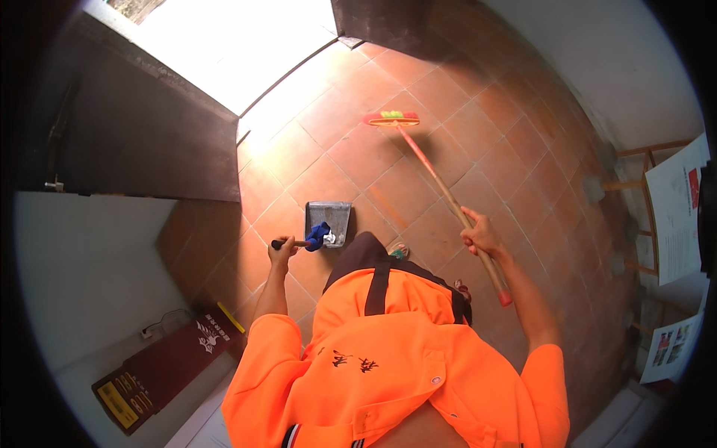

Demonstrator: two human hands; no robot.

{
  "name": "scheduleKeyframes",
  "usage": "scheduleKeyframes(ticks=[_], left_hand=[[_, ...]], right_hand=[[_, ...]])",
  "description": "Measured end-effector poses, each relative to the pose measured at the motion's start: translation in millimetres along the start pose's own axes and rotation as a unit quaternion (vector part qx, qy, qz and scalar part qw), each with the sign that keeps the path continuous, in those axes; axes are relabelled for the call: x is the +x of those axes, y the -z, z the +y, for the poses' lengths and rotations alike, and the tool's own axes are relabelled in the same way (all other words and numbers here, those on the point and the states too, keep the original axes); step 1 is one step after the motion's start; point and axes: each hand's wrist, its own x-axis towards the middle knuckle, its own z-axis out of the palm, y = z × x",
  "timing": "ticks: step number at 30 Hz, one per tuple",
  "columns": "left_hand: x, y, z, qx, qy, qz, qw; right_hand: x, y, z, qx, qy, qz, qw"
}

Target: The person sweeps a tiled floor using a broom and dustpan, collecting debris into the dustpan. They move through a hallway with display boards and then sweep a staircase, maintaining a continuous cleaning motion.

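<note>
The broom [441, 184] has red and lime bristles [391, 115], its handle [452, 201] red-tipped.

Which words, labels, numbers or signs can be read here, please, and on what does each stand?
Orange top: dark characters on the back; wording not copied here.
Dark red panel at left: pale and yellow characters; wording not copied here.
Upper white sheet at right: fine print, too small to read.
Lower white sheet: any print is too small to read.

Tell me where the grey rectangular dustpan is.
In the head view, the grey rectangular dustpan is left of centre, beyond and right of the left hand, partly hidden by bunched blue cloth.
</note>
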Motion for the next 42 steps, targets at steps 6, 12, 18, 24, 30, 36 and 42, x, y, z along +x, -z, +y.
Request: scheduleKeyframes(ticks=[6, 12, 18, 24, 30, 36, 42], left_hand=[[-65.4, 68.3, -63.7, -0.006, -0.010, 0.003, 1.000], [-155.2, 77.0, -106.2, -0.032, -0.007, 0.048, 0.998], [-108.4, 133.0, -142.5, -0.031, -0.035, 0.038, 0.998], [-91.9, 121.5, -152.2, -0.032, -0.026, 0.030, 0.999], [-104.4, 124.9, -127.4, 0.032, -0.049, -0.003, 0.998], [-114.3, 130.3, -123.5, 0.069, -0.067, -0.054, 0.994], [-99.9, 123.7, -124.4, 0.091, -0.052, -0.111, 0.988]], right_hand=[[14.7, -49.4, 11.4, 0.005, 0.012, 0.039, 0.999], [28.3, -79.4, 18.1, -0.006, 0.031, -0.012, 0.999], [41.6, -203.2, 121.4, -0.227, 0.102, -0.091, 0.964], [-87.2, -151.5, 105.1, -0.195, -0.035, -0.283, 0.938], [-186.9, -131.8, 71.0, -0.144, -0.109, -0.247, 0.952], [-101.7, -162.9, 86.8, -0.161, 0.034, -0.138, 0.977], [-94.3, -172.3, 129.6, -0.113, -0.019, -0.124, 0.986]])
